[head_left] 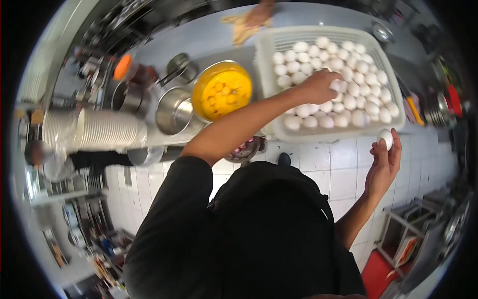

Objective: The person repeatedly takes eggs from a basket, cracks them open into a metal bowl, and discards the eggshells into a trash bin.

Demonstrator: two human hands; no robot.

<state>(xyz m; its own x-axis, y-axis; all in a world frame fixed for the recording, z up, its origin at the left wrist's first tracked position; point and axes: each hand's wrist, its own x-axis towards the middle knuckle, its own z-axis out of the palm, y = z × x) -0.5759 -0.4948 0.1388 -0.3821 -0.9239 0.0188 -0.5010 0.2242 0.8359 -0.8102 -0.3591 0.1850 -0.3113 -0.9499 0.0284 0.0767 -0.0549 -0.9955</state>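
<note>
My left arm reaches across to the right, and my left hand (321, 85) is over the white plastic crate (279, 127) full of white eggs (350, 102). Its fingers are closed on an egg (338, 85) among the others. My right hand (387, 159) is just outside the crate's near right corner, with its fingertips around a single white egg (385, 139). Left of the crate stands a metal bowl (194, 99) of cracked eggs (225, 92), with whole yolks showing in the yellow liquid.
Beside the bowl are an empty steel pot (174, 110) and a saucepan (182, 67). Stacked white containers (107, 128) in plastic lie at the left. Across the counter another person's hand (259, 15) holds a yellowish cloth (240, 29). A bowl (244, 151) sits below the counter edge.
</note>
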